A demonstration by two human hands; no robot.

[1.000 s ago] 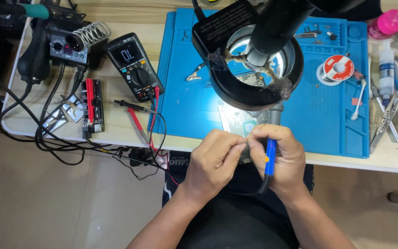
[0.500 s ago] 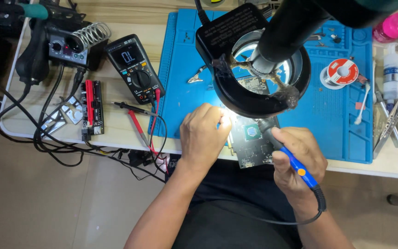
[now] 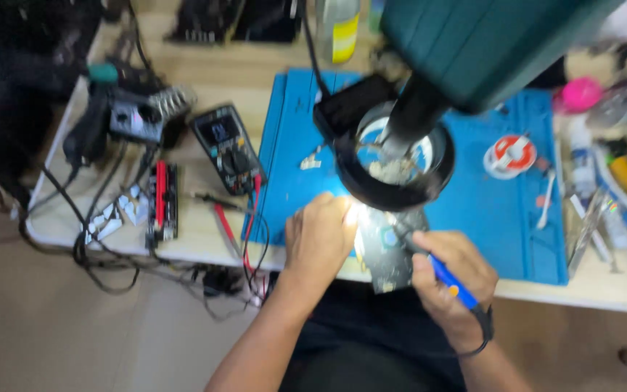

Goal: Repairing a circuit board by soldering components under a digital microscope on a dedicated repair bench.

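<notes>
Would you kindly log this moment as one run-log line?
left hand: steadying circuit board | right hand: holding soldering iron, tip on board | above: ring magnifier lamp

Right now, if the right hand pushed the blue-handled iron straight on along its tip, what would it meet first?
Probably the dark circuit board: the right hand aims the soldering iron up-left onto it, just under the ring lamp. The blur hides whether they touch.

the whole view is smeared by motion blur. the ring lamp [image 3: 393, 156] covers the far part of the circuit board [image 3: 390, 254], and the left hand [image 3: 318, 236] hides its left edge. the soldering iron [image 3: 440, 272] tip is too blurred to place. the meter [image 3: 228, 149] screen is unreadable. tools at the right edge are cut off.
</notes>
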